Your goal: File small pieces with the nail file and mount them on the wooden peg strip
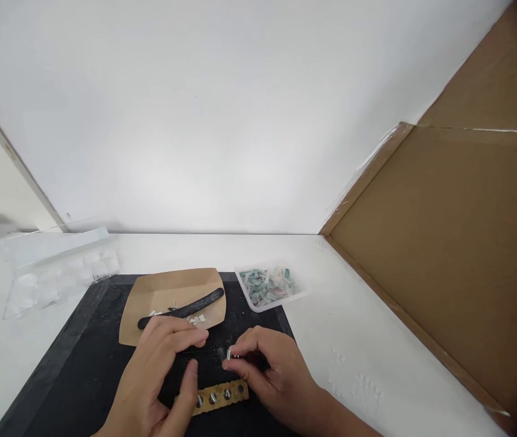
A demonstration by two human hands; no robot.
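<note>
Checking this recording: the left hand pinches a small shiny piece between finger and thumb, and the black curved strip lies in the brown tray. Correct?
Not quite: the head view shows the right hand pinching the small shiny piece. The black curved strip does lie in the brown tray.

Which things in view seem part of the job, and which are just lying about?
Likely in use:
small pale piece, pinched in right hand
tan scalloped strip with metallic studs, partly behind left hand

Likely lying about:
curved black stick, in brown cardboard tray
clear plastic case
translucent plastic tub of pale-green pieces
</note>
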